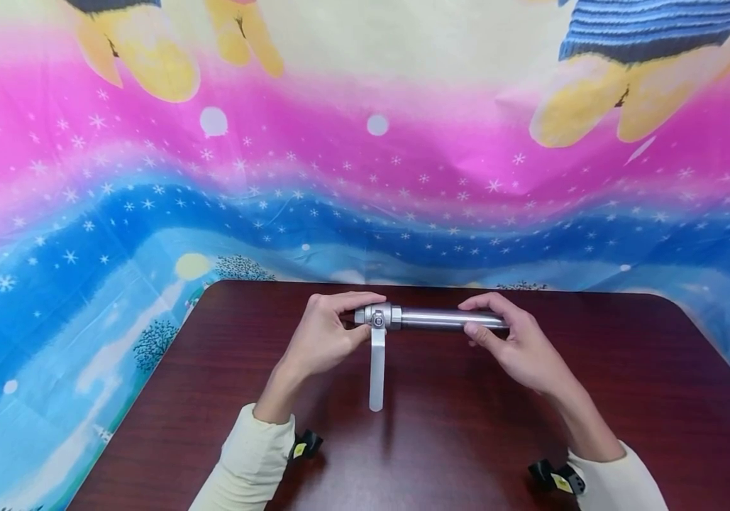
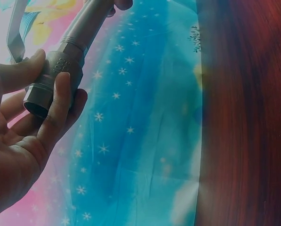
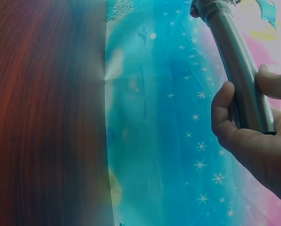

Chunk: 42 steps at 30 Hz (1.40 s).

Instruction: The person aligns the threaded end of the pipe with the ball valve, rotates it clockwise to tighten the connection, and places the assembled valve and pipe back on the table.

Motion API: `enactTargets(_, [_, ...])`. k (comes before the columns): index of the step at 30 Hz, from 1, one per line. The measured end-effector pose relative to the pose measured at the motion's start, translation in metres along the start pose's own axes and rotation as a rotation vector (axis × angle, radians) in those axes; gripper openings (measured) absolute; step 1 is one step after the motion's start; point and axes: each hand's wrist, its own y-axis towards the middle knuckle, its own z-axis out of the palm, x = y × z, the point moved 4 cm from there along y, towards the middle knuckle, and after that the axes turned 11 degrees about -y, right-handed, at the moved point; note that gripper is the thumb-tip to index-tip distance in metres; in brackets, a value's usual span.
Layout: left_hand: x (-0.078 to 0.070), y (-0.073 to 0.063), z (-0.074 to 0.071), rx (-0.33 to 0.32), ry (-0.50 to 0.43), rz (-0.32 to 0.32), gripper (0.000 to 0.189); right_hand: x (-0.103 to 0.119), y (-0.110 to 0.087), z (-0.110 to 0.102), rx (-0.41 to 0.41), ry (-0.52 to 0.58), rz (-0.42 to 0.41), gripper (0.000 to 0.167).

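Note:
A metal ball valve (image 1: 378,315) joined to a straight steel pipe (image 1: 435,319) is held level over the table, between both hands. My left hand (image 1: 324,333) grips the valve body at its left end, thumb and fingers on opposite sides. The valve's flat lever handle (image 1: 377,369) points toward me. My right hand (image 1: 521,343) grips the pipe near its right end. In the left wrist view the valve's open bore (image 2: 36,109) faces the palm. In the right wrist view the pipe (image 3: 241,70) lies between thumb and curled fingers.
Beneath the hands is a dark reddish-brown wooden table (image 1: 262,454) with rounded far corners. A printed cloth (image 1: 339,170) with snowflakes and cartoon figures hangs behind it and down the sides. Each sleeved wrist carries a small black camera mount (image 1: 306,445).

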Motion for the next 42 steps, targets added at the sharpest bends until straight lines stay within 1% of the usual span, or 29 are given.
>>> enactTargets(5, [0.0008,0.0000,0.0011,-0.002,-0.006,0.002,0.045,0.0025,-0.0003,-0.0016,-0.047,-0.059,-0.067,0.036])
enactTargets(9, [0.0010,0.0003,0.0016,-0.004,-0.005,0.006,0.044,0.0032,-0.0001,-0.0023,-0.062,-0.074,-0.087,0.039])
enactTargets(14, [0.0014,0.0001,0.0018,-0.001,-0.004,0.002,0.045,0.0013,0.0000,-0.0016,-0.045,-0.089,-0.042,0.037])
enactTargets(19, [0.0004,-0.0003,0.0012,0.000,0.005,0.000,0.046,-0.0016,-0.0008,-0.0002,0.002,-0.005,0.015,0.031])
enactTargets(23, [-0.0006,-0.0004,0.0015,0.002,0.001,0.001,0.046,-0.0023,-0.0017,-0.0001,0.013,0.026,0.027,0.029])
enactTargets(26, [-0.0002,-0.0006,0.0021,0.004,-0.009,0.000,0.045,-0.0012,-0.0022,-0.0010,0.000,-0.010,0.004,0.031])
enactTargets(31, [0.0004,-0.0009,0.0034,0.008,-0.021,-0.005,0.045,0.0027,-0.0025,-0.0036,-0.052,-0.091,-0.077,0.038])
enactTargets(34, [0.0009,-0.0010,0.0033,0.006,-0.021,-0.008,0.046,0.0037,-0.0020,-0.0040,-0.060,-0.098,-0.098,0.039])
enactTargets(36, [0.0004,-0.0012,0.0031,0.006,-0.025,-0.008,0.045,0.0036,-0.0016,-0.0039,-0.056,-0.100,-0.091,0.039])
enactTargets(39, [0.0007,-0.0011,0.0027,0.006,-0.028,-0.010,0.045,0.0026,-0.0013,-0.0039,-0.042,-0.100,-0.055,0.037])
enactTargets(42, [0.0007,-0.0007,0.0023,0.005,-0.022,-0.010,0.046,0.0014,-0.0013,-0.0034,-0.013,-0.067,-0.013,0.034])
